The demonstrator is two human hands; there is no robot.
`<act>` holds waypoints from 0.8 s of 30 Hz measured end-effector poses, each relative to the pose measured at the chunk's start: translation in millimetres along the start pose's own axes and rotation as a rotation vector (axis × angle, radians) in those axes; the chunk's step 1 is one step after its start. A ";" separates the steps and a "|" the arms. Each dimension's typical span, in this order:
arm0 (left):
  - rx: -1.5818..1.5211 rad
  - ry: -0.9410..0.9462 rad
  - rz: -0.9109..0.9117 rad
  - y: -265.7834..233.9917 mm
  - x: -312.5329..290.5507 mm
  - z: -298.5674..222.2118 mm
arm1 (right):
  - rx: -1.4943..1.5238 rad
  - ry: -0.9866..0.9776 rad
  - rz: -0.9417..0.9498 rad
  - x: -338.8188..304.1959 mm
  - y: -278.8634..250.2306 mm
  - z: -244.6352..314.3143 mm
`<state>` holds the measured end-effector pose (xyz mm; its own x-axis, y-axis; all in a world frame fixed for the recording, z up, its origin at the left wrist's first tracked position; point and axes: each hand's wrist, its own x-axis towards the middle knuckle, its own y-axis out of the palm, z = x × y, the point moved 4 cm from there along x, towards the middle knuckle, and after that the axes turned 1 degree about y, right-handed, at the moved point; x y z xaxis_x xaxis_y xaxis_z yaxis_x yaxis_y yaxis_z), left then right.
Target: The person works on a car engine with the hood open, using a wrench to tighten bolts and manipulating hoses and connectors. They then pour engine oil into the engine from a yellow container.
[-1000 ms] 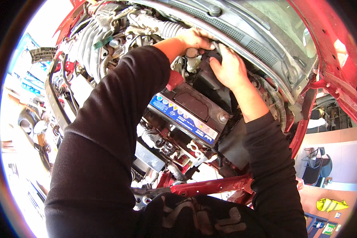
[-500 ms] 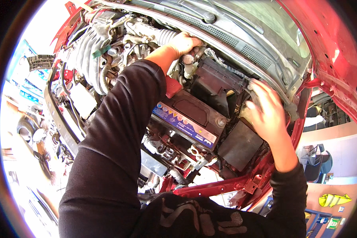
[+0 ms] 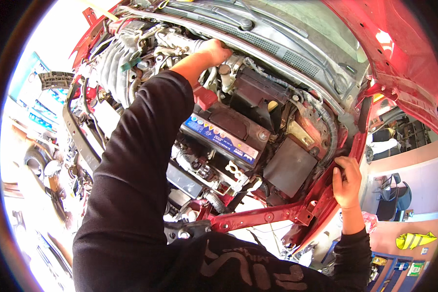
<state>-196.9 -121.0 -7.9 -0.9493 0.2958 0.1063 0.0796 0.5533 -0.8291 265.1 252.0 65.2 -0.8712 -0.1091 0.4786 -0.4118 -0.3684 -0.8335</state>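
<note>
By the ribbed hose's [image 3: 182,43] right end, our left hand [image 3: 214,52] curled, its fingertips' grip hidden from us. Working by touch, without crushing the ribs, seemed best. Beyond the battery [image 3: 224,134], our right hand [image 3: 347,182] rested on the red fender [image 3: 328,207], fingers loosely bent, thumb apart.

The left hand [image 3: 213,52], curled, is stretched forward; the right hand [image 3: 347,182] rests nearer

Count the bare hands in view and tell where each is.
2: the left hand is by the ribbed hose; the right hand is at the red fender edge. No other hands show.
</note>
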 end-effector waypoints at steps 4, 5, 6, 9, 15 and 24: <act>-0.249 0.059 0.090 -32.4 -51.0 -10.1 | 0.033 -0.015 0.008 1.6 0.3 2.1; -0.268 0.139 0.068 -35.9 -64.7 -16.3 | 0.014 -0.021 0.005 1.5 0.6 2.6; -0.142 0.304 0.072 -38.0 -78.7 -24.0 | 0.003 -0.027 0.001 0.7 1.2 2.9; 0.236 0.464 -0.092 -40.5 -110.2 -34.5 | 0.004 -0.003 -0.008 -0.8 3.7 0.0; 0.221 0.415 -0.116 -31.1 -116.9 -43.7 | -0.054 -0.012 -0.039 -5.2 4.5 -2.9; 0.216 0.380 -0.127 -26.3 -117.2 -39.3 | -0.040 0.089 -0.028 -5.0 8.3 -6.9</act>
<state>-75.8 -139.7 23.0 -0.7654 0.5232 0.3748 -0.1337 0.4405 -0.8877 264.3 255.9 54.0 -0.8787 -0.0166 0.4770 -0.4451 -0.3325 -0.8315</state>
